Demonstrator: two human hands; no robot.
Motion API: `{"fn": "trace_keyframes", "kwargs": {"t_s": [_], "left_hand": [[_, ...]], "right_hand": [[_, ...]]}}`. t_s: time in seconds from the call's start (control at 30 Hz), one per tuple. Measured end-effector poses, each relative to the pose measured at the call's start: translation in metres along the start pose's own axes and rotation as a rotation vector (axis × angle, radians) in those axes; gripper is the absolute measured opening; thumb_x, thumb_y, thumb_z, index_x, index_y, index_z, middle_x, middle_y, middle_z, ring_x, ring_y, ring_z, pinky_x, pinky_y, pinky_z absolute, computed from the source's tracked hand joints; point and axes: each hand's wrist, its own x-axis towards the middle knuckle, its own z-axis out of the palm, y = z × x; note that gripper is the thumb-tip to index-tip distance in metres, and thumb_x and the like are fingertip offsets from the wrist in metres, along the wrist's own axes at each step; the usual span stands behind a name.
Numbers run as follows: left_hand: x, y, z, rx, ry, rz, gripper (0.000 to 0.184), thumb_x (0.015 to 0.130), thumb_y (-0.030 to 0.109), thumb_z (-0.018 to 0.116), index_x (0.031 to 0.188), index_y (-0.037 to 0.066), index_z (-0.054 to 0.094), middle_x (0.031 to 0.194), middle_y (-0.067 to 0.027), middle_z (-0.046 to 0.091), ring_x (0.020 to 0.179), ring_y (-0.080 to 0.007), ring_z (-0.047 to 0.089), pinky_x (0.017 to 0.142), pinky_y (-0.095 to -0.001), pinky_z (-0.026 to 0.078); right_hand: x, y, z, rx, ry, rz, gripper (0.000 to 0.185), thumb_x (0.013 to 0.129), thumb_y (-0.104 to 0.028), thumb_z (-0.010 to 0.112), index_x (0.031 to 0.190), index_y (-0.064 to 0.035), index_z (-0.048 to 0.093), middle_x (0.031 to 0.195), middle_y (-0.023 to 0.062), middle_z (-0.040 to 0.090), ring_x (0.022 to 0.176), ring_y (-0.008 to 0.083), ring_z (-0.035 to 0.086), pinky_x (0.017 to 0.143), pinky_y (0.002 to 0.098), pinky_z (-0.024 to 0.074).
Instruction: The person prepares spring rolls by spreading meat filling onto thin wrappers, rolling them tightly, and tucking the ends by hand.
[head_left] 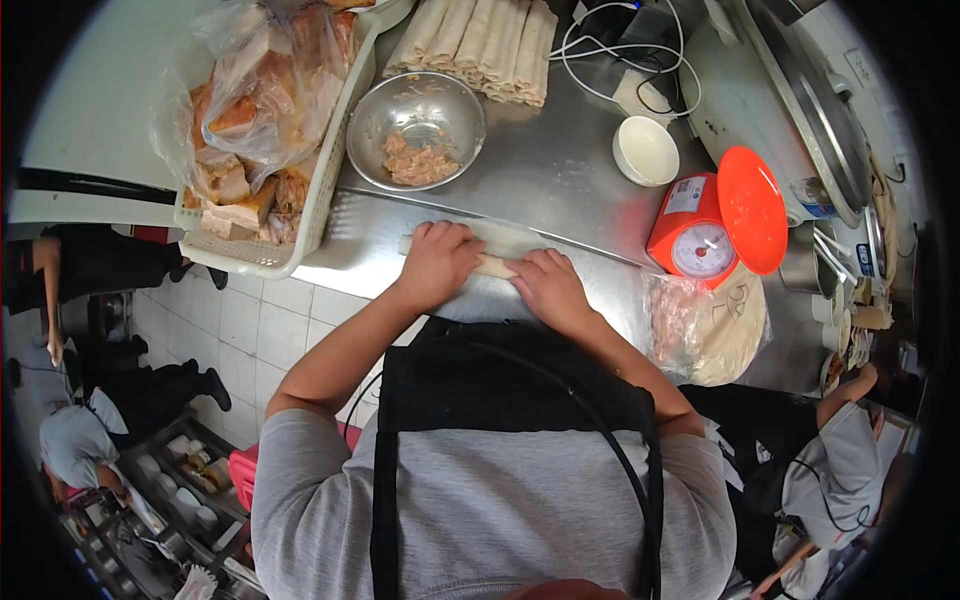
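A pale, thin spring roll (494, 266) lies crosswise on the metal counter in front of me. My left hand (440, 264) is closed over its left part, fingers curled on top. On the right side, my right hand (551, 288) grips it with bent fingers. Between the two hands a short stretch of the roll shows; the rest is partly covered by my fingers. Beyond my left hand stands a steel bowl (362, 128) with pinkish minced filling (420, 163) in it. Several similar rolls (480, 42) are stacked at the back.
A cream basket (310, 225) holding bagged roasted meat is at left. At right are a red scale (685, 225), a white bowl (645, 152), a bag of minced meat (675, 315) and round wrappers (730, 330). Cables (690, 75) lie behind. Other people work on both sides.
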Motion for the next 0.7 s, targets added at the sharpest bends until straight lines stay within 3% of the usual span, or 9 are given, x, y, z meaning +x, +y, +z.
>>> {"fn": "trace_keyframes", "kwargs": {"t_s": [0.23,0.3,0.37,0.43,0.53,0.57,0.67,0.7], "left_hand": [[-0.006,0.011,0.014,-0.035,0.055,0.045,0.031,0.064,0.018,0.07,0.094,0.011,0.063,0.091,-0.003,0.053,0.088,-0.0226,0.049,0.079,-0.0367,0.038],[-0.006,0.01,0.014,-0.035,0.062,0.054,0.032,0.063,0.017,0.07,0.094,0.011,0.063,0.091,-0.0032,0.053,0.088,-0.0228,0.049,0.078,-0.0367,0.039],[-0.006,0.014,0.015,-0.011,0.078,0.041,0.032,0.063,0.017,0.07,0.093,0.011,0.063,0.09,-0.0033,0.053,0.088,-0.0229,0.049,0.078,-0.0368,0.039],[-0.007,0.018,0.015,0.005,0.086,0.019,0.031,0.063,0.017,0.07,0.093,0.011,0.063,0.09,-0.0034,0.052,0.087,-0.0232,0.049,0.078,-0.0369,0.039],[-0.008,0.022,0.017,0.015,0.108,-0.017,0.029,0.063,0.017,0.07,0.091,0.011,0.063,0.09,-0.003,0.052,0.088,-0.0231,0.049,0.079,-0.037,0.039],[-0.009,0.022,0.019,0.018,0.124,-0.021,0.027,0.064,0.018,0.069,0.09,0.012,0.063,0.09,-0.0025,0.052,0.088,-0.0226,0.048,0.08,-0.037,0.038],[-0.011,0.023,0.022,0.003,0.161,-0.036,0.026,0.064,0.017,0.069,0.089,0.012,0.063,0.09,-0.0021,0.052,0.09,-0.0224,0.047,0.081,-0.0372,0.038],[-0.011,0.023,0.023,-0.007,0.175,-0.044,0.026,0.064,0.017,0.069,0.089,0.012,0.063,0.09,-0.0022,0.052,0.09,-0.0226,0.047,0.082,-0.0373,0.038]], "right_hand": [[0.013,0.025,-0.017,-0.013,0.023,0.023,0.027,0.071,-0.017,0.065,0.097,-0.0101,0.062,0.092,0.0085,0.057,0.089,0.0276,0.053,0.078,0.0399,0.0417],[0.033,0.044,-0.057,-0.243,0.192,0.167,0.038,0.07,-0.013,0.061,0.107,-0.0099,0.057,0.107,0.012,0.056,0.1,0.0303,0.051,0.087,0.0424,0.0384],[0.044,0.075,-0.086,-0.436,0.221,0.465,0.043,0.069,-0.012,0.057,0.113,-0.0103,0.056,0.126,0.0137,0.045,0.116,0.0322,0.04,0.094,0.0463,0.0325],[0.047,0.105,-0.094,-0.657,0.109,0.627,0.048,0.068,-0.011,0.056,0.116,-0.0107,0.055,0.137,0.0139,0.032,0.126,0.0355,0.026,0.098,0.0505,0.026],[0.053,0.126,-0.104,-0.73,-0.188,0.647,0.05,0.068,-0.012,0.056,0.118,-0.0113,0.055,0.14,0.0136,0.026,0.129,0.038,0.019,0.1,0.0525,0.0229],[0.054,0.129,-0.107,-0.688,-0.184,0.653,0.045,0.067,-0.009,0.056,0.112,-0.0119,0.057,0.138,0.0137,0.029,0.128,0.0381,0.02,0.1,0.052,0.0224],[0.045,0.129,-0.11,-0.537,0.187,0.365,0.039,0.064,-0.002,0.054,0.101,-0.0116,0.061,0.132,0.0137,0.038,0.125,0.0372,0.027,0.099,0.0505,0.026],[0.04,0.123,-0.11,-0.363,0.182,0.233,0.036,0.063,0.001,0.053,0.095,-0.0117,0.062,0.128,0.0124,0.042,0.123,0.0362,0.032,0.097,0.0488,0.0287]]}}
